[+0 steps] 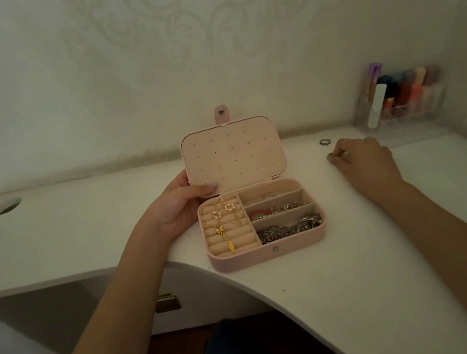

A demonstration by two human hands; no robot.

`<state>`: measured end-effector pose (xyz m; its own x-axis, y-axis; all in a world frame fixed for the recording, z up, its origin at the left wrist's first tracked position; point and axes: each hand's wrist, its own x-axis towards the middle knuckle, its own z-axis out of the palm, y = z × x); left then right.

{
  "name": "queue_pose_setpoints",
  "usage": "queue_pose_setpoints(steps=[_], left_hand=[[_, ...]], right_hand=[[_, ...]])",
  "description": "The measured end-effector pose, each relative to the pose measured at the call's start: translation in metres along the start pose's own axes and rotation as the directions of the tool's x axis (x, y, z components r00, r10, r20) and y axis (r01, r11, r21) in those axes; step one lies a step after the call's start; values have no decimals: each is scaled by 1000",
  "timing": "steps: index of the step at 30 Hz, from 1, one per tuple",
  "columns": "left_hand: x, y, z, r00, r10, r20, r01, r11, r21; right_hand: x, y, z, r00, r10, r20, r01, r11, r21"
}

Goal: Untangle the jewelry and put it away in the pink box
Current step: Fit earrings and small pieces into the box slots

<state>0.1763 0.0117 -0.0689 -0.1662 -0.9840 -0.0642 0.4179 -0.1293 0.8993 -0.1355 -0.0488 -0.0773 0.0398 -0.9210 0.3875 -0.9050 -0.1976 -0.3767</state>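
My left hand (182, 206) holds the lower left corner of the open lid (233, 155) of the pink box (270, 253), thumb across the lid's inner face, fingers curled behind it. My right hand (362, 160) rests on the white desk (350, 265) well to the right of the box, knuckles up, fingertips pinching a small dark ring (331, 157) against the surface. A second ring (324, 142) lies on the desk just beyond it, apart from my fingers.

The box sits open in the middle of the desk near its curved front edge. The lid stands upright, its pale lining dotted with small holes, a snap tab (221, 114) sticking up from its top edge. In the tray, the left section has padded rolls with gold earrings (224, 219) lying on them. The right side has three compartments: the farthest holds a thin ring, the middle one a red item and small silver pieces, the nearest a heap of silver chains (289, 227).

At the far right corner stands a clear organizer (399, 99) with coloured cosmetics. No writing is readable anywhere.
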Motion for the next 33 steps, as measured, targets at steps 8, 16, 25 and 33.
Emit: queue_pose_setpoints(steps=[8,16,25,33], left_hand=[[0,0,1,1000,-2,13,2,1000,-14],[0,-1,-1,1000,2,-1,-2,1000,-5],[0,0,-1,1000,-5,5,5,1000,-6],[1,-1,-2,1000,-4,13,4,1000,-11]], right_hand=[[-2,-25,-9,992,-128,-12,118,869,481],[-4,-65,-17,858,-508,72,397,746,535],[3,-49,-18,902,-421,94,311,786,534],[9,12,9,975,-68,211,84,994,-66]])
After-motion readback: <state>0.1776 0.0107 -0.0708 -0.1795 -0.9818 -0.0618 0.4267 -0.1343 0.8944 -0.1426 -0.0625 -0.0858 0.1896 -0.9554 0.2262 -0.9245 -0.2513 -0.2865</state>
